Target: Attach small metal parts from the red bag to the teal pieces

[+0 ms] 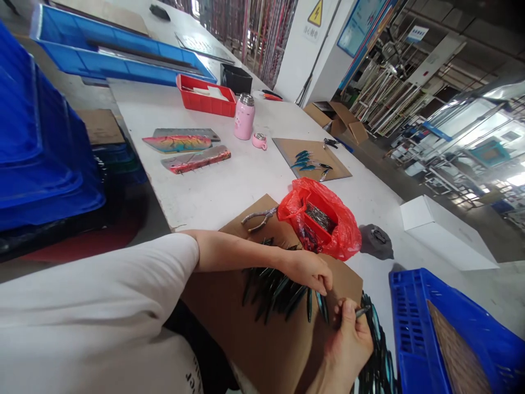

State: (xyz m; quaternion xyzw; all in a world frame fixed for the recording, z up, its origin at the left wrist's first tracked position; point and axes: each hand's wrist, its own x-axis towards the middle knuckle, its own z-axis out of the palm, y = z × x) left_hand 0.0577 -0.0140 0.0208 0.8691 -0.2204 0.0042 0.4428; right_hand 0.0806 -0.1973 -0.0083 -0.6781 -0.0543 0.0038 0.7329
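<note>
My left hand (309,271) reaches across a brown board (283,350), fingers curled and pressed together. Whatever they may hold is hidden. Just below its fingertips lie slim dark fishing lures (322,306) with blue-green sides. Beneath my left forearm is a heap of similar lures (273,293). My right hand (353,339) is closed in a pinch on one slim lure (363,311), whose dark end sticks out to the right. More lures (379,345) lie piled to the right of my right hand, along the board's edge.
A red plastic bag (348,235) surrounds a red box of small metal parts (320,218). Pliers (260,219) lie beside it. Beyond are a pink flask (245,117), a board with blue lures (283,148) and two big lures (197,160). A blue crate (410,323) stands right.
</note>
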